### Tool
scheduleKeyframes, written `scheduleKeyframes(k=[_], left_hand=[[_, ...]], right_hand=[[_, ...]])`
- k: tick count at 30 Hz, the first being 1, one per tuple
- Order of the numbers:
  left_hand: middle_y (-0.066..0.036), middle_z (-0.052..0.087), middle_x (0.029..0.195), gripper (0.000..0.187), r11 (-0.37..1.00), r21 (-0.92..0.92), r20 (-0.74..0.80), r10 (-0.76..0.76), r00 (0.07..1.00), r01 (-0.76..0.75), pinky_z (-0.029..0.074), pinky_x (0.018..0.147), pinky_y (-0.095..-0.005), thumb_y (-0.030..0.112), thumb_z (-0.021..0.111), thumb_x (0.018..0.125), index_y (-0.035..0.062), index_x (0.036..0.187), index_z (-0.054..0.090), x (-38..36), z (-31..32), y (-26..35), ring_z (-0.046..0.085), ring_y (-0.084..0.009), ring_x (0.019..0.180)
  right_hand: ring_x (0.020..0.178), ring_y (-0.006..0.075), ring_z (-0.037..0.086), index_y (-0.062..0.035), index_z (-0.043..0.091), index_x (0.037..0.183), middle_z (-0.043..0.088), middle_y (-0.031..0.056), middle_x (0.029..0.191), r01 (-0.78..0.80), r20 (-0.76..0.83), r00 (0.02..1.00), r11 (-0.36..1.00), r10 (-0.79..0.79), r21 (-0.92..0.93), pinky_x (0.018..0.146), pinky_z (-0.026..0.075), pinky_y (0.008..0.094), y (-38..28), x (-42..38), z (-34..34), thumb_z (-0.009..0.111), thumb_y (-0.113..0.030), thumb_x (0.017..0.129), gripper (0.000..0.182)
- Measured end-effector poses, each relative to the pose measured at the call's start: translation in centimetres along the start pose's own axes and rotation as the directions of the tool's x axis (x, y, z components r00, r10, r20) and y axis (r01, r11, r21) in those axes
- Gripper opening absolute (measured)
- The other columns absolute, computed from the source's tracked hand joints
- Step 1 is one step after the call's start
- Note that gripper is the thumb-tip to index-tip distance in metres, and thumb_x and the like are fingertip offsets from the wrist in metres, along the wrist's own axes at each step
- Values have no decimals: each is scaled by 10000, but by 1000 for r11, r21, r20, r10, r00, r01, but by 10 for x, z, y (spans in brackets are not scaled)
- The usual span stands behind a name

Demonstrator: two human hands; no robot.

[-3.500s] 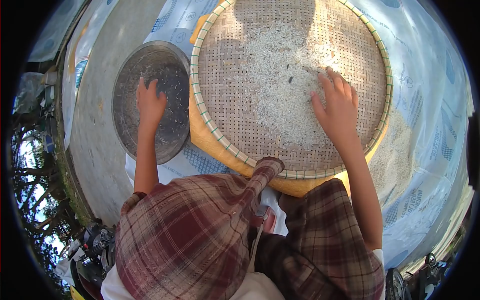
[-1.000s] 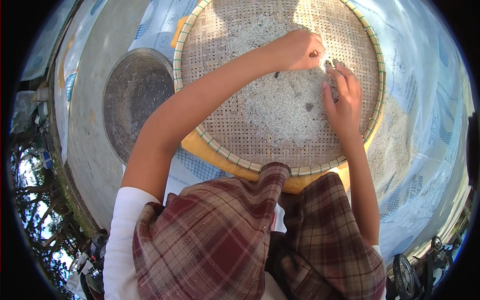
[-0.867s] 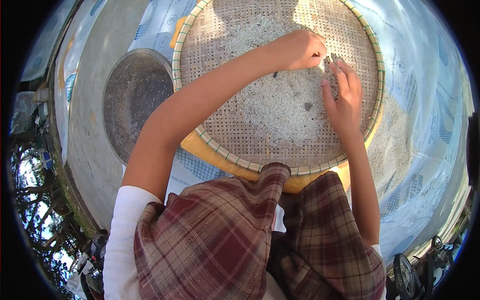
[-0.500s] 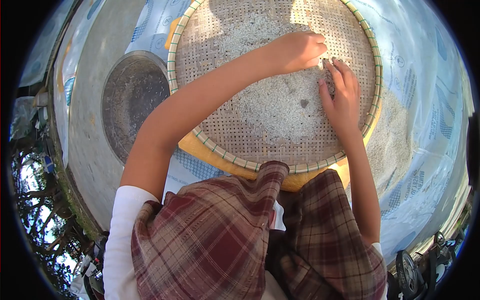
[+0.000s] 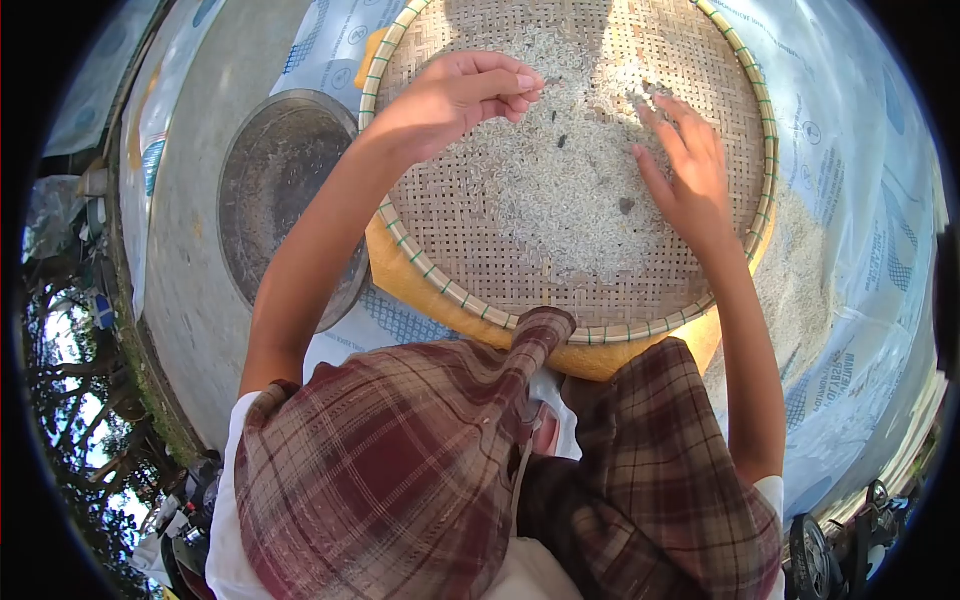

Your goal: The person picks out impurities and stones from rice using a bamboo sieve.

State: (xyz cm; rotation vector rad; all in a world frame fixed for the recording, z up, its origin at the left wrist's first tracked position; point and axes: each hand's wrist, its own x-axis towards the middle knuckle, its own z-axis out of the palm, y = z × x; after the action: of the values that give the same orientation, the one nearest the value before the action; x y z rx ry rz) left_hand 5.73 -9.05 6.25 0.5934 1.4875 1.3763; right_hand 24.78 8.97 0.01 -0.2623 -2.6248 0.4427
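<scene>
A round woven bamboo winnowing tray (image 5: 425,262) with a green-stitched rim lies in front of me, bearing whitish rice grains (image 5: 570,215). Small dark bits (image 5: 626,206) lie among the grains. My left hand (image 5: 455,100) is over the tray's left part, thumb and fingertips pinched together; whatever they hold is too small to make out. On the right side, my right hand (image 5: 690,175) rests with fingers apart at the edge of the grains, its fingertips beside a few dark clumps (image 5: 645,92).
A dark round metal basin (image 5: 280,200) with scattered grains sits left of the tray. Something yellow (image 5: 440,300) supports the tray from below. More grain (image 5: 790,270) is spread on a printed plastic sheet (image 5: 850,160) at right. A motorbike wheel (image 5: 812,555) shows at lower right.
My left hand has moved left, away from my right hand, toward the basin side of the tray. My right hand has stayed near its spot. The view has shifted slightly.
</scene>
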Motion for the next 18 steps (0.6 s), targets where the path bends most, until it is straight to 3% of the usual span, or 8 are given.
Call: scheduleKeyframes(k=[4, 7, 9, 10, 12, 13, 15, 18], left_hand=[[-40, 577, 816, 140, 999, 1, -341, 30, 940, -32, 439, 711, -259, 115, 553, 833, -9, 886, 587, -59, -48, -7, 513, -103, 719], [-52, 587, 799, 165, 997, 76, -733, 35, 679, 30, 471, 660, -257, 107, 558, 821, -32, 900, 601, -105, -90, -45, 558, -111, 702], [-76, 607, 823, 196, 962, 134, -856, -10, 517, 240, 477, 645, -242, 120, 578, 799, -15, 937, 612, -132, -118, -74, 588, -119, 725], [-76, 607, 823, 196, 962, 132, -858, -9, 514, 238, 477, 645, -242, 120, 578, 799, -15, 937, 612, -144, -131, -90, 588, -119, 725], [-103, 624, 862, 240, 703, 331, -909, 57, 414, 629, 481, 679, -275, 133, 594, 775, 27, 989, 618, -156, -146, -108, 609, -160, 766], [-103, 624, 862, 240, 705, 332, -909, 61, 413, 627, 481, 679, -275, 133, 594, 775, 27, 989, 618, -155, -148, -110, 609, -160, 766], [-114, 626, 922, 260, 481, 580, -804, 467, 368, 657, 472, 723, -314, 154, 607, 764, 76, 1012, 622, -142, -131, -98, 611, -202, 809], [-102, 610, 952, 227, 562, 726, -687, 588, 427, 396, 450, 779, -336, 166, 593, 787, 66, 989, 620, -92, -94, -53, 590, -221, 885]], right_hand=[[1231, 240, 371, -128, 381, 1314, 447, 82, 1274, 115, 165, 980, 993, -112, -13, 1042, 249, 422, -18, 7, 8, 550, -301, 839, 534], [1276, 241, 304, -131, 399, 1301, 358, 83, 1356, 174, 272, 949, 984, -157, -39, 1049, 220, 462, -25, -1, 23, 492, -383, 860, 516], [1277, 244, 302, -132, 406, 1295, 358, 85, 1357, 181, 279, 946, 983, -164, -33, 1050, 218, 462, -27, -4, 21, 492, -383, 860, 510], [1278, 247, 301, -132, 413, 1290, 358, 88, 1358, 187, 288, 942, 982, -172, -25, 1051, 215, 463, -28, -5, 20, 493, -383, 860, 504], [1280, 246, 298, -129, 413, 1290, 355, 88, 1361, 186, 305, 937, 982, -169, -27, 1051, 216, 458, -29, -8, 16, 491, -382, 861, 504], [1282, 245, 296, -126, 414, 1289, 351, 88, 1364, 178, 321, 934, 984, -158, -31, 1052, 217, 453, -29, -9, 14, 488, -381, 862, 503], [1280, 244, 298, -114, 432, 1268, 357, 90, 1358, 166, 325, 934, 986, -150, -20, 1053, 218, 448, -31, -12, 11, 496, -366, 860, 484], [1228, 246, 356, -87, 477, 1206, 416, 95, 1294, 160, 319, 935, 987, -155, 9, 1020, 261, 433, -33, -12, 3, 522, -323, 851, 429]])
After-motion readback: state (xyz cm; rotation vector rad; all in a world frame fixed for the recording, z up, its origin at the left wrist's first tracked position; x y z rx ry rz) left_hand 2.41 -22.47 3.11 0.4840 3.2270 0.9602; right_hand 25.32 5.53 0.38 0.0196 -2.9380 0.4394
